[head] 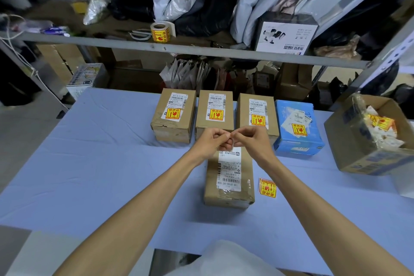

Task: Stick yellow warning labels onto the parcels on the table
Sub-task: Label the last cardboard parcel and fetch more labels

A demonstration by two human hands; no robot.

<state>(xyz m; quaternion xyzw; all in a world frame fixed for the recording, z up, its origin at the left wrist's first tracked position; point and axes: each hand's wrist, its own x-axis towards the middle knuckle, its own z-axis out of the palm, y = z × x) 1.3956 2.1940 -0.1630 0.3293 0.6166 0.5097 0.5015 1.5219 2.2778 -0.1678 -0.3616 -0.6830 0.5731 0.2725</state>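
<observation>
My left hand (212, 141) and my right hand (251, 139) meet fingertip to fingertip above the far end of a brown parcel (246, 170) lying near me. Both have curled fingers and pinch a small item between them, mostly hidden by the fingers. This parcel carries only a white shipping label. A loose yellow warning label (267, 188) lies on the blue table (89, 152) just right of it. Behind stand three brown parcels (173, 116) (215, 112) (257, 116) and a blue parcel (295, 127), each bearing a yellow label.
An open cardboard box (358, 154) with crumpled label scraps stands at the table's right edge. A roll of yellow labels (160, 32) and scissors (140, 34) sit on the shelf behind, among bags and a white carton (286, 38).
</observation>
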